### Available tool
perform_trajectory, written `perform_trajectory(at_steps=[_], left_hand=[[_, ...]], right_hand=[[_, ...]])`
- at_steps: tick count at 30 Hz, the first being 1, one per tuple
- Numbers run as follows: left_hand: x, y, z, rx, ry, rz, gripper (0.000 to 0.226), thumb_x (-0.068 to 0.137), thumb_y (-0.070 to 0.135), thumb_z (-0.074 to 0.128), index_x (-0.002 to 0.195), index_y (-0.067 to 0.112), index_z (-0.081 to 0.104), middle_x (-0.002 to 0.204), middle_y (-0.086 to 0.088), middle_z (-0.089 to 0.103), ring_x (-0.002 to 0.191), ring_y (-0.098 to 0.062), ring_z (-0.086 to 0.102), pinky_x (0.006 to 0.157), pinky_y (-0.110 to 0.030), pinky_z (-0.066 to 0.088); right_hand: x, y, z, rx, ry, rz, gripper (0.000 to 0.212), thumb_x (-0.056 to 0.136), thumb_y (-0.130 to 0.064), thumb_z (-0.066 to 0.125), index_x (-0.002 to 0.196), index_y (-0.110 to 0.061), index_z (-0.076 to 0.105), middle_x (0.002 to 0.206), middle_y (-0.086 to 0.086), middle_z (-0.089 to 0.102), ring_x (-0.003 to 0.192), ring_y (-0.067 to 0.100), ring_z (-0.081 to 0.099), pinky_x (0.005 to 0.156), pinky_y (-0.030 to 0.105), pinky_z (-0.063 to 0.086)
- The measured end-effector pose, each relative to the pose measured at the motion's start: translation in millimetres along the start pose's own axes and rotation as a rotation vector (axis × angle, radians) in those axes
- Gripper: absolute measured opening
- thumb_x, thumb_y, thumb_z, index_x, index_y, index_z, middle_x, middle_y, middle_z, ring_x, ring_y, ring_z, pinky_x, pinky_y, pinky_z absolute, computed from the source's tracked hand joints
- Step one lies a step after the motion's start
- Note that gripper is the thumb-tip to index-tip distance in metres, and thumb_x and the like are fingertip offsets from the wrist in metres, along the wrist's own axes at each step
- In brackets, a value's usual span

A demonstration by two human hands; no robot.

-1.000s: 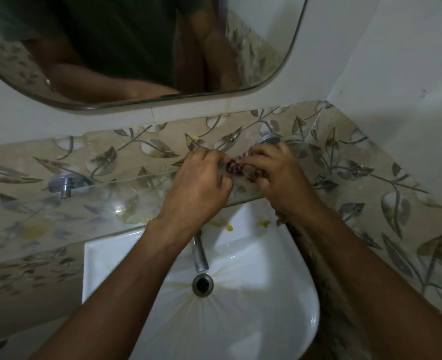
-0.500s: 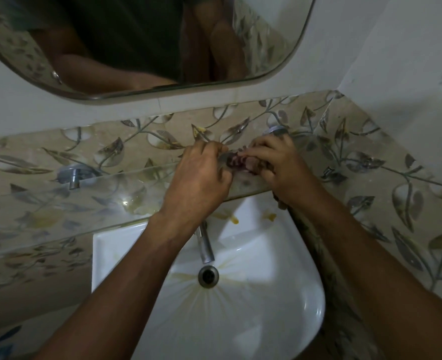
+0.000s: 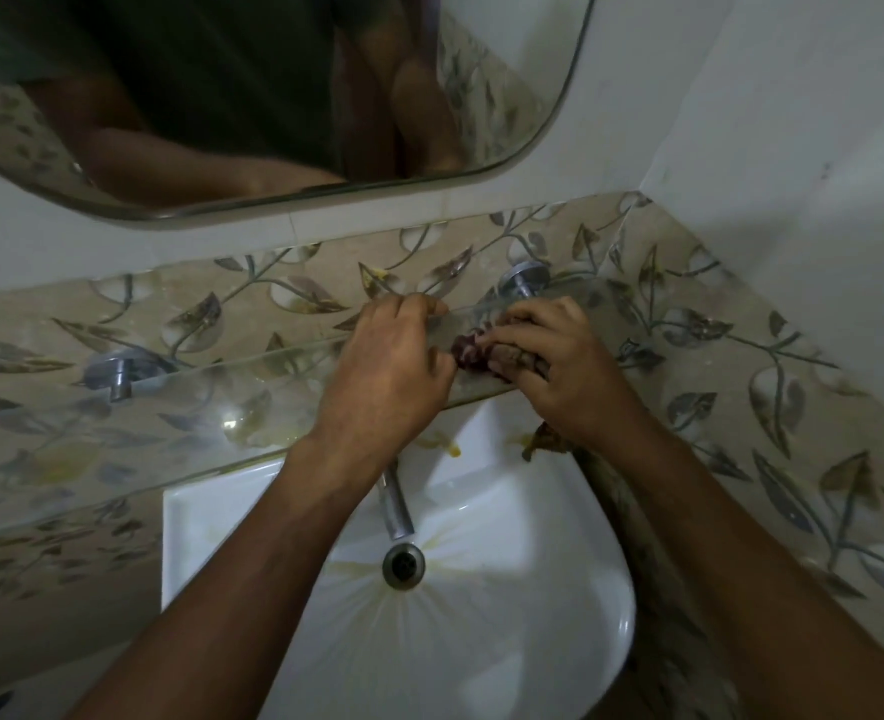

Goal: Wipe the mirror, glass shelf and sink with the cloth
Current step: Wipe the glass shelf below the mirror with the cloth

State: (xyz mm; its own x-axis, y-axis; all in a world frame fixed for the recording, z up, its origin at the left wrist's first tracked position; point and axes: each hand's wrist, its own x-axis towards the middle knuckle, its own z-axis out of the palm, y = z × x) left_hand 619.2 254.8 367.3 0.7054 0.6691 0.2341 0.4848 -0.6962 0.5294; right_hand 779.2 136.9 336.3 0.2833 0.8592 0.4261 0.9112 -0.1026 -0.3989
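Since earlier, right hand (image 3: 559, 361) has slid its gripped cloth (image 3: 473, 350) rightward; left hand (image 3: 393, 366), seemingly curled, steadies shelf (image 3: 169, 423). Press flat, overlapping strokes.

cloth (image 3: 473, 350) mostly hidden, perhaps bunched

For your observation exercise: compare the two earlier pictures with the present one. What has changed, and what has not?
Little changed: the right hand with the bunched cloth slid slightly right along the glass shelf, opening a small gap from the left hand. Both hands remain on the shelf above the stained sink.
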Motion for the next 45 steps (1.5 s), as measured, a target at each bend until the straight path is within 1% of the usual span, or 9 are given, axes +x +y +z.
perform_trajectory(at_steps=[3,9,15,19,23,31,37,42,45], left_hand=[[5,9,7,0.001,-0.012,0.051,0.045,0.086,0.019,0.059,0.130,0.016,0.054,0.123,-0.005,0.054,0.118,-0.022,0.047,0.097,-0.031,0.039],[10,22,17,-0.013,-0.051,0.106,0.043,0.087,0.019,0.060,0.130,0.017,0.055,0.122,-0.004,0.054,0.118,-0.021,0.046,0.095,-0.029,0.037],[10,36,27,-0.031,-0.088,0.142,0.045,0.086,0.015,0.059,0.130,0.017,0.054,0.121,-0.002,0.053,0.117,-0.020,0.045,0.094,-0.026,0.036],[12,41,33,-0.025,-0.088,0.154,0.046,0.085,0.016,0.060,0.131,0.017,0.055,0.120,-0.004,0.055,0.117,-0.022,0.047,0.098,-0.036,0.042],[11,35,29,-0.036,-0.093,0.153,0.045,0.086,0.014,0.058,0.131,0.016,0.054,0.121,-0.003,0.054,0.117,-0.019,0.045,0.094,-0.025,0.035],[7,7,14,0.014,-0.024,0.062,0.045,0.084,0.017,0.062,0.129,0.016,0.055,0.121,-0.005,0.056,0.116,-0.023,0.047,0.096,-0.032,0.038],[7,4,8,0.006,0.012,0.039,0.045,0.084,0.017,0.060,0.128,0.013,0.056,0.119,-0.006,0.058,0.116,-0.025,0.049,0.099,-0.034,0.040],[6,2,6,0.001,0.010,0.014,0.043,0.085,0.017,0.060,0.128,0.016,0.055,0.121,-0.005,0.056,0.117,-0.023,0.046,0.100,-0.034,0.039],[6,3,6,0.005,-0.001,0.009,0.044,0.086,0.018,0.059,0.129,0.016,0.054,0.122,-0.004,0.055,0.118,-0.021,0.045,0.100,-0.032,0.038]], right_hand=[[5,-10,8,-0.113,0.096,0.122,0.032,0.080,-0.010,0.066,0.112,-0.014,0.072,0.115,0.008,0.062,0.101,0.029,0.047,0.085,0.041,0.048],[-28,-26,-2,-0.155,0.047,0.083,0.037,0.087,-0.014,0.050,0.120,-0.012,0.066,0.126,0.009,0.058,0.103,0.030,0.048,0.089,0.038,0.044],[-5,8,-22,-0.438,0.084,0.427,0.027,0.089,-0.008,0.055,0.114,-0.008,0.067,0.123,0.014,0.056,0.113,0.035,0.045,0.094,0.047,0.045],[3,-7,-11,-0.573,0.148,0.535,0.027,0.091,-0.006,0.051,0.115,-0.003,0.065,0.127,0.020,0.055,0.117,0.039,0.045,0.102,0.048,0.038],[25,3,-12,-0.633,0.155,0.662,0.032,0.095,-0.007,0.040,0.117,0.002,0.063,0.132,0.023,0.050,0.124,0.040,0.042,0.103,0.047,0.037],[-1,13,-5,-0.638,0.210,0.422,0.020,0.092,-0.010,0.057,0.106,0.000,0.066,0.116,0.020,0.060,0.110,0.036,0.053,0.090,0.042,0.049],[11,18,9,-0.549,0.282,0.423,0.016,0.086,0.000,0.062,0.102,0.001,0.067,0.101,0.022,0.063,0.095,0.039,0.060,0.080,0.042,0.052],[-13,-12,24,-0.355,0.231,0.196,0.028,0.096,-0.016,0.061,0.120,-0.002,0.063,0.112,0.018,0.060,0.100,0.033,0.057,0.084,0.043,0.051],[-2,-12,25,-0.276,0.231,0.235,0.036,0.094,-0.015,0.066,0.126,0.000,0.057,0.128,0.022,0.052,0.109,0.035,0.055,0.089,0.043,0.054]])
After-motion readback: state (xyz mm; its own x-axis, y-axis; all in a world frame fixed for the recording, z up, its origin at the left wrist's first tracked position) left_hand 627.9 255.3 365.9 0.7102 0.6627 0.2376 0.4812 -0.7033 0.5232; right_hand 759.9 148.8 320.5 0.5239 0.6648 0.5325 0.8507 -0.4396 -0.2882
